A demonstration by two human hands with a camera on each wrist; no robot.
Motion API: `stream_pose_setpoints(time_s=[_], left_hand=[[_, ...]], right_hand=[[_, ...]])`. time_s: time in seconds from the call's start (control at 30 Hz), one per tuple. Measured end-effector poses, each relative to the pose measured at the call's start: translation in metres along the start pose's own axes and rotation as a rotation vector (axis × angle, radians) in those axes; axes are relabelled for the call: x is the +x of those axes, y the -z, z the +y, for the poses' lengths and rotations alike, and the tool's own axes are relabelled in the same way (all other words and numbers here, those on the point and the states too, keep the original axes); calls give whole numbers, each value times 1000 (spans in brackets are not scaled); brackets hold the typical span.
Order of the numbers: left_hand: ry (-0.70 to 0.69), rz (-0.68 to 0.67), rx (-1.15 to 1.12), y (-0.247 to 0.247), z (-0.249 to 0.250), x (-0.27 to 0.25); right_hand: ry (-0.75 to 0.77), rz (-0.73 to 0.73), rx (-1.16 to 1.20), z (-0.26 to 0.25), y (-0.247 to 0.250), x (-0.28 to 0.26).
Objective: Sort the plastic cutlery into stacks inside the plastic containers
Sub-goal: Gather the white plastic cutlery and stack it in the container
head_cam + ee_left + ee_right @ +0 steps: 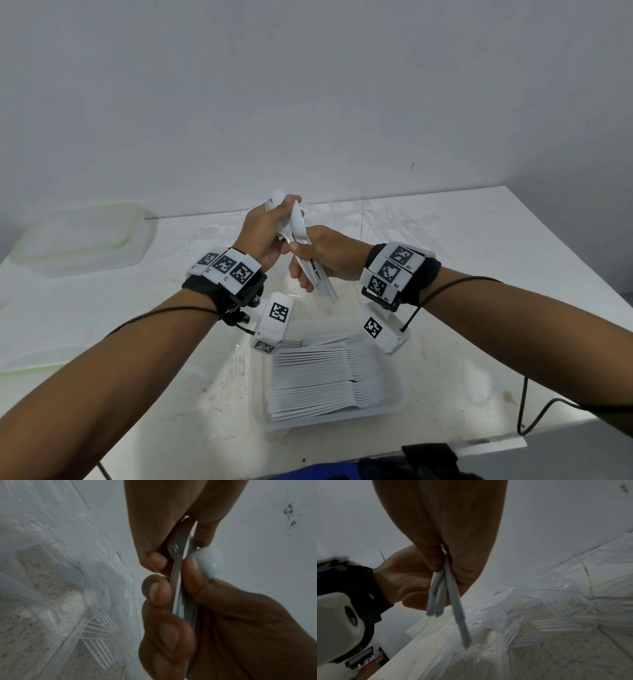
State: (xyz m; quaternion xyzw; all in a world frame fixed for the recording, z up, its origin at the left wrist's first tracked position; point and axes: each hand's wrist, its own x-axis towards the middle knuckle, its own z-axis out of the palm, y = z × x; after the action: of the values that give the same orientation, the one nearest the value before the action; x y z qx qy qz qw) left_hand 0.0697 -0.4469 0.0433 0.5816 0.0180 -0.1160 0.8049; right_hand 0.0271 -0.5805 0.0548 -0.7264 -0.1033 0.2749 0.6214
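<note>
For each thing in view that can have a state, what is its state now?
Left hand: grips the spoon bowls.
Right hand: grips the spoon handles.
White plastic spoons: bunched, held above the table.
Near container: open, holding stacked white cutlery.
Far container: lidded.
Clear plastic forks: loose on the table.

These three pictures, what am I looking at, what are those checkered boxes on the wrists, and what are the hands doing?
A person is recorded by three cameras. The wide picture comes from a head camera; the other two from cameras strapped under each wrist. The checkered squares are printed markers on the wrist bands.

Both hands grip one bundle of white plastic spoons: the left hand round the bowls, the right hand round the handles. On the white table stands a clear container of stacked white cutlery. Clear forks lie loose behind; another container sits far left.
</note>
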Motion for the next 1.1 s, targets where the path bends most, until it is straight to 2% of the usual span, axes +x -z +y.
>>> stream_pose_setpoints(time_s=[0.23,0.37,0.43,0.57,0.73,0.97,1.1], left_hand=[[-19,-2,16,5,0,3],[-10,-4,-84,9,0,6],[14,61,-109,9,1,5],[22,93,-96,6,-1,7],[11,156,-28,4,-5,9],[92,57,-122,8,-5,7],[67,-34,4,3,-3,2]], right_hand=[[-17,47,148,1,0,-3],[11,114,187,4,-5,-1],[13,145,166,5,-6,0],[-2,176,55,4,-6,1],[-23,150,-9,2,-3,2],[-76,105,135,3,-2,-1],[-108,74,259,-1,2,-1]])
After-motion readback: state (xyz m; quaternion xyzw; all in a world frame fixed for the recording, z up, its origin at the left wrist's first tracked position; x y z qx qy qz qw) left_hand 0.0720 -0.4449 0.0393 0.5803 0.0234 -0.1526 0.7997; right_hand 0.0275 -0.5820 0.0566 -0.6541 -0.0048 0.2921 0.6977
